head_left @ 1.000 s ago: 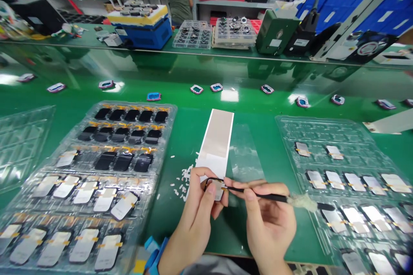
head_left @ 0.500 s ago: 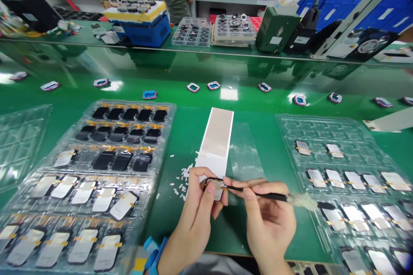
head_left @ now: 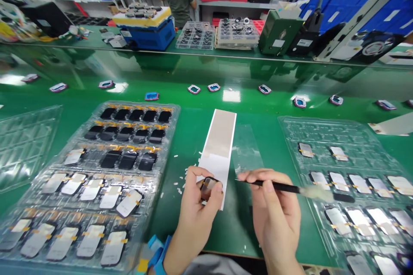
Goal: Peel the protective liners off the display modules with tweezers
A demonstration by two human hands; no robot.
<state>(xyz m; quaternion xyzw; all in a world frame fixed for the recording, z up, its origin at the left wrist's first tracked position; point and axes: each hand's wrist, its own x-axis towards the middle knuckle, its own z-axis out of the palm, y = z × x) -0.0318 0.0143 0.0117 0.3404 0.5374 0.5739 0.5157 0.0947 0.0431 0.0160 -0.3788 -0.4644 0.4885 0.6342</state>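
Your right hand [head_left: 276, 212] and left hand [head_left: 200, 208] are both full. The black tool [head_left: 287, 187] runs sideways in the right hand, its tip [head_left: 238, 179] pointing left. The small part [head_left: 208, 185] is pinched in the left hand, near that tip but not touching. Its tilt is hard to tell.

Green workbench [head_left: 190, 129], parts trays [head_left: 325, 131], stocked shelves [head_left: 235, 4] — this is an electronics workshop.

A strip [head_left: 221, 133], film [head_left: 247, 146] and white bits [head_left: 180, 190] lie on a green desk [head_left: 182, 131] between a left tray [head_left: 97, 157] and a right tray [head_left: 325, 129], a third tray [head_left: 27, 146] far left.
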